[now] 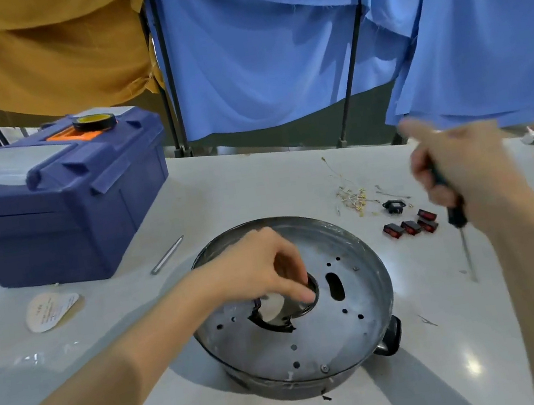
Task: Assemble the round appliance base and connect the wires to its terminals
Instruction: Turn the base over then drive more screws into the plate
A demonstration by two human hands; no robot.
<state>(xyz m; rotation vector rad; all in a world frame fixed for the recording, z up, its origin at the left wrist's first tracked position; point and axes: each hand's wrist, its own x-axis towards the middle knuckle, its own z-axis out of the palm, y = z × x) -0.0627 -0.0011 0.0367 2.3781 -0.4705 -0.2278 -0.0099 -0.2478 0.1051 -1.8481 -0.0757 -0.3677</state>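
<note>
The round metal appliance base (357, 331) lies on the white table, its flat plate full of small holes and one oval slot. A black ring (277, 324) lines the large centre hole. My left hand (261, 269) reaches over the plate and pinches that ring at its right side with thumb and fingers. My right hand (458, 170), blurred, hovers to the right of the base and grips a black-handled screwdriver (457, 219) with its shaft pointing down. A bundle of thin wires (353, 196) lies behind the base.
A blue toolbox (61, 202) with a tape roll (95, 122) on top stands at the left. A metal rod (166, 255) and a paper label (51, 310) lie near it. Several red rocker switches (412, 225) and a black socket (392, 207) sit right of the base. Cloth screens hang behind.
</note>
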